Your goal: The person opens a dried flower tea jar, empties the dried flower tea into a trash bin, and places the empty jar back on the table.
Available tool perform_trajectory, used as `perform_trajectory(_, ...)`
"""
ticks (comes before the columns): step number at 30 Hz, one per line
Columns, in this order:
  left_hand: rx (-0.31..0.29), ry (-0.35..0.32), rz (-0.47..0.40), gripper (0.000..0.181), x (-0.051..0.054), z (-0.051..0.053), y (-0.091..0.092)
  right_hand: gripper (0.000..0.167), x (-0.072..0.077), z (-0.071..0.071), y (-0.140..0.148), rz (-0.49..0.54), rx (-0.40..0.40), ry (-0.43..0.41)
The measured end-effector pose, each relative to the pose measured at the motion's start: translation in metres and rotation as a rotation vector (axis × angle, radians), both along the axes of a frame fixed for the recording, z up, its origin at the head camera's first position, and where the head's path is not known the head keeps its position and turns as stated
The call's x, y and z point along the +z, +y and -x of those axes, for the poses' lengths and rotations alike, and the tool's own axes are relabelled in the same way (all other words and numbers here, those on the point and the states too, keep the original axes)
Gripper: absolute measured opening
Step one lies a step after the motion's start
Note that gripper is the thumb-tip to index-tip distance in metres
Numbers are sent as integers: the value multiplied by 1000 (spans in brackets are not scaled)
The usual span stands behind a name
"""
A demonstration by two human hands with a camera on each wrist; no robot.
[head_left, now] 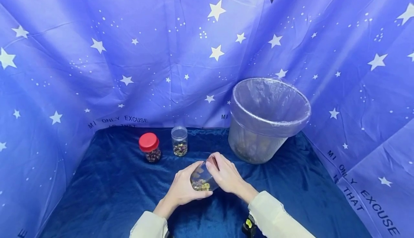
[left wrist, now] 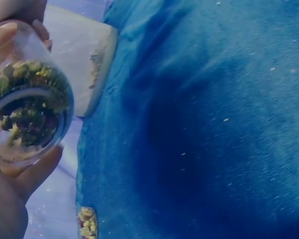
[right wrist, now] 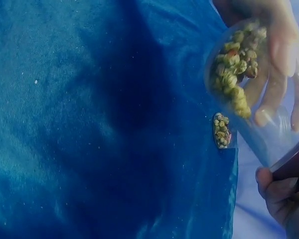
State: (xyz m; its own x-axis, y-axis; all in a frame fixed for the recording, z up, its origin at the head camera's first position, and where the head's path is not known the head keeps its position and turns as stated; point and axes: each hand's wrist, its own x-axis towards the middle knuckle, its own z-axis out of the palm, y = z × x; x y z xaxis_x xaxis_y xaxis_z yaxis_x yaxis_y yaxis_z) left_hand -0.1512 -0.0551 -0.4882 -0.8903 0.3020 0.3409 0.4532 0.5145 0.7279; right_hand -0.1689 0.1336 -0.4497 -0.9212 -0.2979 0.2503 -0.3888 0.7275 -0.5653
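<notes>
A clear jar [head_left: 201, 181] with dried yellow-green flower buds in it is held tilted above the blue cloth, its base towards the person. My left hand [head_left: 182, 187] grips the jar's side, thumb near the base and fingers round the far side. At the jar's upper end my right hand [head_left: 229, 176] grips a dark red lid [right wrist: 295, 167], with thumb and fingers at its edge. Whether the lid is still threaded on cannot be told. In the left wrist view the buds [left wrist: 32, 74] show through the jar wall.
A red-capped jar [head_left: 148, 142] of dark dried pieces stands at the back left. Beside it is a clear jar [head_left: 179, 139] partly filled with dried buds. A plastic-lined bin [head_left: 252, 144] stands at the back right. Starry curtains [head_left: 161, 51] enclose the cloth-covered table [head_left: 106, 195].
</notes>
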Motion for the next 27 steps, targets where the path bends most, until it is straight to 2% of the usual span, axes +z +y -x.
perform_trajectory(4,-39,-91,-43,82,4,3,-3,21,1,1,1,-8,34,17)
perform_trajectory(10,-98,-129,-87,80,7,5,-6,20,4,4,2,-25,104,83)
perform_trajectory(14,-130,-166,-117,77,9,5,-9,24,8,4,4,-44,147,57)
perform_trajectory(18,-100,-195,-82,79,11,4,-9,34,12,5,8,-57,173,-60)
perform_trajectory(22,-30,-209,-28,85,12,2,-7,48,16,9,13,-31,188,-251)
perform_trajectory(24,5,-198,-1,87,12,1,-6,54,18,11,15,-3,203,-344)
perform_trajectory(27,41,-156,34,88,12,-1,-5,56,23,12,17,31,209,-422)
